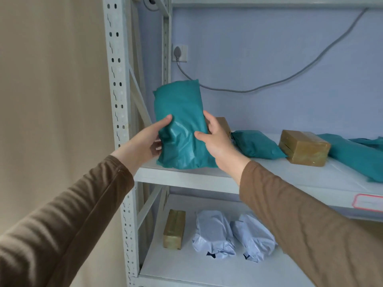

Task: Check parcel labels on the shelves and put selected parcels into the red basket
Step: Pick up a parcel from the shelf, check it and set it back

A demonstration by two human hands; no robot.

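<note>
A teal plastic parcel (180, 121) stands upright at the left end of the middle shelf (186, 179). My left hand (148, 139) grips its lower left side, thumb on the front. My right hand (215, 137) holds its right edge, thumb across the front. No label shows on the side facing me. The red basket is not in view.
More parcels lie on the same shelf: a teal bag (257, 145), a taped brown box (303, 148), another teal bag (356, 154), and a brown box (224, 124) behind my right hand. The lower shelf holds a brown box (174, 228) and two white bags (213, 235). A grey cable (290, 79) hangs along the wall.
</note>
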